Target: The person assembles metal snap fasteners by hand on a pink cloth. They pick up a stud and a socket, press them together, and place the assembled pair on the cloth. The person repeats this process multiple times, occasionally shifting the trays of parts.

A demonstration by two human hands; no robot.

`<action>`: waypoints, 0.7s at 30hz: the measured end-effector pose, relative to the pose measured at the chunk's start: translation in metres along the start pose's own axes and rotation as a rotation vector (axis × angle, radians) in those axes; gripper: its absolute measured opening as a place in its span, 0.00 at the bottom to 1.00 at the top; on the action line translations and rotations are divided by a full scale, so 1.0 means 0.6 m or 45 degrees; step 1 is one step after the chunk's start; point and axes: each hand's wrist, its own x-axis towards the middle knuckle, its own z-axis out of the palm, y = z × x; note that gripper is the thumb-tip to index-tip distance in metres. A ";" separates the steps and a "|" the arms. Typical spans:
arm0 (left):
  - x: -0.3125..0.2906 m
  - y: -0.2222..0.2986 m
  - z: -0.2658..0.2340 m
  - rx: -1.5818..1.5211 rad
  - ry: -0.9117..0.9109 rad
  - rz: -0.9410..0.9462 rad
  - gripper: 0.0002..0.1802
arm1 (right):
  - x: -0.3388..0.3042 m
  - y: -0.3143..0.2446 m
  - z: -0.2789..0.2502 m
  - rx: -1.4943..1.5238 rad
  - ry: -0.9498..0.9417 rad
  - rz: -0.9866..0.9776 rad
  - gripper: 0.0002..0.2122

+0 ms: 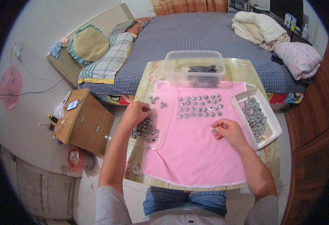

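My right hand point(227, 130) pinches one small metal piece point(213, 131) — round, dull silver — over the soft pink cloth point(194, 153). My left hand point(135, 113) curls, fingers narrow, onto shiny screws point(145, 129) heaped in a clear plastic lid point(163, 112).

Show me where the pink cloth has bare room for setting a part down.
Free: the near half of the pink cloth, below the rows of small metal parts and between the left hand and right hand. Crowded: the clear lid with screws, the white tray, the clear tub.
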 end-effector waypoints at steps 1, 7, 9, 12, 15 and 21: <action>0.001 0.003 0.000 0.004 -0.015 -0.025 0.10 | 0.000 -0.001 0.000 -0.001 -0.007 0.005 0.06; -0.001 0.025 0.006 0.077 0.023 0.034 0.08 | 0.000 0.002 -0.003 0.013 -0.032 -0.007 0.06; -0.002 0.012 0.012 0.112 0.143 0.140 0.07 | -0.003 -0.005 0.001 0.026 -0.028 0.003 0.07; -0.012 0.023 0.000 -0.044 0.226 0.054 0.06 | -0.002 -0.009 0.002 -0.006 -0.040 0.016 0.07; -0.014 0.032 0.001 -0.093 0.229 -0.041 0.06 | 0.000 0.002 -0.004 -0.015 -0.044 0.004 0.07; -0.021 0.019 0.009 -0.164 0.245 0.038 0.08 | 0.001 0.002 -0.003 -0.056 -0.043 -0.003 0.07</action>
